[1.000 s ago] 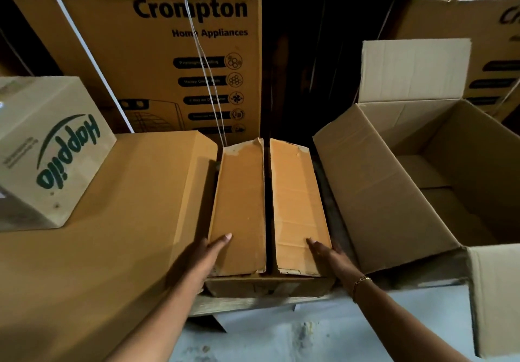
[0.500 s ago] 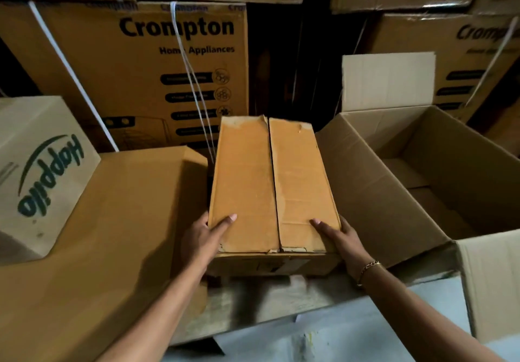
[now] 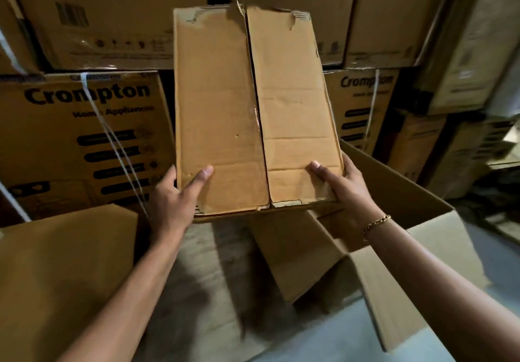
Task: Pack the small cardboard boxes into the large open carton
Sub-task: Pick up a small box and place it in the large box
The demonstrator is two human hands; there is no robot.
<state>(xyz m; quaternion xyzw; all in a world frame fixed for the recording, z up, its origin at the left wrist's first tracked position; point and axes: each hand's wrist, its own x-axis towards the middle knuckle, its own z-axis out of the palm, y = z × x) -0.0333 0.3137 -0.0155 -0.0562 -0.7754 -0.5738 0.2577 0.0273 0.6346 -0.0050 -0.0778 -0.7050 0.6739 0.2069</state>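
Holding the small box lifted — my left hand and right hand grip its near corners, thumbs on top; the next move, I judge — swing right, lower into the open carton.

Matt brown cardboard box, torn edges

Single view, head-worn wide-angle, no second camera to overlap with. It looks forward and a little down from the person's eye line. Both forearms enter from the bottom edge. The left hand and right hand sit mid-frame and hold the small box close to the lens, filling the centre. The stacked Crompton cartons face the camera behind it. The open carton is lower right. Frame edges are bowed and blurred.
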